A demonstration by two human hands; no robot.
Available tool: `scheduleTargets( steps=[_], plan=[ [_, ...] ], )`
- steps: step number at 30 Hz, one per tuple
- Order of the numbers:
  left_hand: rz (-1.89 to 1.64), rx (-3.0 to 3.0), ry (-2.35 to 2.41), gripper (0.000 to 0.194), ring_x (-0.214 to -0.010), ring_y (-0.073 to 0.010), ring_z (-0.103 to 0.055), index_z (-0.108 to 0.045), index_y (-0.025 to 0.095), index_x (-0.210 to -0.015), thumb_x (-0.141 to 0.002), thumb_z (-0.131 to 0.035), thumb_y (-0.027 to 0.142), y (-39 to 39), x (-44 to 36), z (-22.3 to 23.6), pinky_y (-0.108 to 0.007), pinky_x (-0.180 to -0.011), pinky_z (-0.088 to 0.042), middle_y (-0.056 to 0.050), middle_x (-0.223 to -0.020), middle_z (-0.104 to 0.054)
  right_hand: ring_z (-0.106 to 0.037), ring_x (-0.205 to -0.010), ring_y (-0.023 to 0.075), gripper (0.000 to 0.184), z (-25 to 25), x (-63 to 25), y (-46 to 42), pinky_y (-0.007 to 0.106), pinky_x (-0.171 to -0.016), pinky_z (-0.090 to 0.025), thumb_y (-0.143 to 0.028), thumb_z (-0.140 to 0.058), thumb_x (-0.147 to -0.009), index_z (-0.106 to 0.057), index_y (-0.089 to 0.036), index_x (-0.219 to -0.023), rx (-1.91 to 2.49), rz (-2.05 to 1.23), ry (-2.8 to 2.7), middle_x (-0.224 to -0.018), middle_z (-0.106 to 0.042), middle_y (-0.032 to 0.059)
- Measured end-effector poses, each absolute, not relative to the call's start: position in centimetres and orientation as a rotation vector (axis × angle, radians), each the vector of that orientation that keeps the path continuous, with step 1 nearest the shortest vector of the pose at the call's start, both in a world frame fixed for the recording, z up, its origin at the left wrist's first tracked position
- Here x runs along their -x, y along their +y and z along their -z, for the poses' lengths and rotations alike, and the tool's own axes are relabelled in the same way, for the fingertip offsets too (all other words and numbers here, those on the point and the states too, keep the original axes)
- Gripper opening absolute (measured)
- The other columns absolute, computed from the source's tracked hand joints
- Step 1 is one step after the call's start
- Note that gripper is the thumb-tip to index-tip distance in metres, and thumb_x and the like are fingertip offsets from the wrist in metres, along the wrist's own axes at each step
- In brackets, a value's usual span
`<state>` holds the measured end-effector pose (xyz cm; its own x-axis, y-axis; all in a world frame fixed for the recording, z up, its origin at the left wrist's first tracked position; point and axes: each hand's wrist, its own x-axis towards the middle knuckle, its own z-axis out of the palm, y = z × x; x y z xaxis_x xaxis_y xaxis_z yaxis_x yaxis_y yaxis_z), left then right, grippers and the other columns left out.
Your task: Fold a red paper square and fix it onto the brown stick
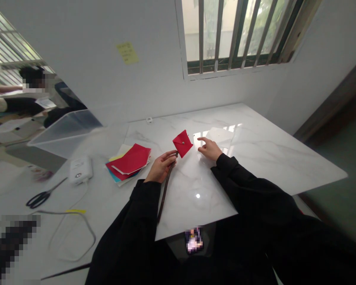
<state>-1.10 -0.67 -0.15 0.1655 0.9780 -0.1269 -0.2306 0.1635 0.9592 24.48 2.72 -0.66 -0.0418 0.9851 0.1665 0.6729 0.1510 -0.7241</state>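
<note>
Between the fingers and thumb of my left hand (pixel 163 164) is a thin brown stick (pixel 165 192), which runs down toward the table's front edge. At its upper end sits a red paper pinwheel (pixel 182 143), folded into a square with a small shiny pin head at its middle. My right hand (pixel 210 149) is just right of the pinwheel, apart from it, with index finger and thumb spread and nothing visible between them. Two tiny shiny beads (pixel 194 135) lie close to the pinwheel's upper right side.
Left of my hands lies a stack of red, blue and yellow sheets (pixel 132 158). Farther left are black-handled scissors (pixel 40 198), a white power strip (pixel 81 170) and a grey cable (pixel 90 227). White paper (pixel 219 136) lies behind my right hand. People sit beyond the clear partition (pixel 68 132).
</note>
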Motion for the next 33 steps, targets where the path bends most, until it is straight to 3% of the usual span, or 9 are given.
scheduleTargets(
  steps=[2,3,6,8,10,19,24,29,33],
  plan=[
    [-1.071,-1.007,0.978,0.043,-0.072,-0.0100,-0.062,-0.077,0.016,-0.106,-0.066,-0.090,0.024,-0.80,0.99,0.03,-0.023,-0.069,-0.051,-0.006,-0.095,-0.074,-0.056,-0.064,0.0168,0.072,0.54,-24.55,2.63,0.026,-0.072,-0.042,-0.016,-0.058,-0.080,-0.051,-0.014,-0.152,1.567,-0.608,-1.764,-0.062,-0.063,-0.0047],
    [-1.057,-1.014,0.974,0.042,-0.073,-0.0099,-0.062,-0.078,0.016,-0.105,-0.066,-0.090,0.023,-0.86,0.94,-0.01,-0.023,-0.070,-0.051,-0.006,-0.096,-0.074,-0.055,-0.063,0.0162,0.070,0.48,-24.59,2.61,0.026,-0.071,-0.042,-0.017,-0.057,-0.080,-0.053,-0.015,-0.150,1.558,-0.620,-1.787,-0.061,-0.062,-0.0051],
    [-1.070,-1.005,0.974,0.044,-0.073,-0.0095,-0.062,-0.078,0.016,-0.106,-0.065,-0.091,0.023,-0.87,0.89,0.01,-0.023,-0.070,-0.050,-0.006,-0.096,-0.074,-0.051,-0.059,0.0144,0.036,0.33,-24.64,2.68,0.025,-0.065,-0.038,-0.018,-0.055,-0.081,-0.081,-0.018,-0.107,1.544,-0.726,-1.982,-0.056,-0.058,-0.0028],
    [-1.108,-0.979,0.983,0.045,-0.071,-0.0094,-0.061,-0.078,0.016,-0.107,-0.065,-0.091,0.023,-0.75,0.95,0.16,-0.022,-0.067,-0.049,-0.006,-0.094,-0.074,-0.049,-0.058,0.0137,0.028,0.35,-24.62,2.78,0.026,-0.063,-0.036,-0.018,-0.054,-0.081,-0.081,-0.018,-0.076,1.542,-0.770,-2.084,-0.055,-0.058,-0.0005],
    [-1.124,-0.954,0.988,0.045,-0.071,-0.0095,-0.062,-0.078,0.016,-0.107,-0.064,-0.091,0.023,-0.62,1.04,0.31,-0.022,-0.066,-0.049,-0.006,-0.093,-0.074,-0.049,-0.059,0.0134,0.029,0.48,-24.58,2.89,0.026,-0.063,-0.036,-0.018,-0.053,-0.081,-0.080,-0.019,-0.069,1.539,-0.744,-2.092,-0.057,-0.060,0.0002],
    [-1.105,-0.932,0.969,0.048,-0.071,-0.0088,-0.063,-0.078,0.016,-0.109,-0.063,-0.092,0.022,-0.68,1.08,0.20,-0.019,-0.065,-0.050,-0.005,-0.094,-0.075,-0.056,-0.066,0.0153,0.022,1.14,-24.59,3.04,0.025,-0.068,-0.038,-0.020,-0.059,-0.081,-0.080,-0.019,-0.087,1.578,-0.649,-1.927,-0.069,-0.068,0.0014],
    [-1.050,-1.007,0.964,0.047,-0.074,-0.0099,-0.064,-0.078,0.016,-0.108,-0.064,-0.093,0.023,-0.62,1.07,0.44,-0.022,-0.071,-0.051,-0.006,-0.096,-0.075,-0.051,-0.058,0.0156,0.051,0.87,-24.60,2.82,0.026,-0.070,-0.039,-0.016,-0.057,-0.078,-0.069,-0.019,-0.128,1.524,-0.575,-1.798,-0.057,-0.058,-0.0056],
    [-0.994,-1.090,0.933,0.047,-0.086,-0.0150,-0.068,-0.078,0.016,-0.109,-0.065,-0.092,0.024,-0.55,1.04,0.83,-0.027,-0.081,-0.053,-0.008,-0.102,-0.076,-0.048,-0.056,0.0142,0.072,0.69,-24.59,2.64,0.024,-0.067,-0.038,-0.015,-0.054,-0.079,-0.053,-0.021,-0.151,1.404,-0.559,-1.796,-0.054,-0.053,-0.0084],
    [-0.989,-1.088,0.934,0.046,-0.086,-0.0143,-0.067,-0.078,0.016,-0.109,-0.066,-0.091,0.024,-0.61,1.05,0.67,-0.026,-0.081,-0.051,-0.008,-0.103,-0.076,-0.049,-0.057,0.0134,0.061,0.92,-24.55,2.81,0.024,-0.067,-0.037,-0.015,-0.056,-0.079,-0.065,-0.020,-0.140,1.412,-0.565,-1.864,-0.058,-0.057,-0.0062]
  ],
)
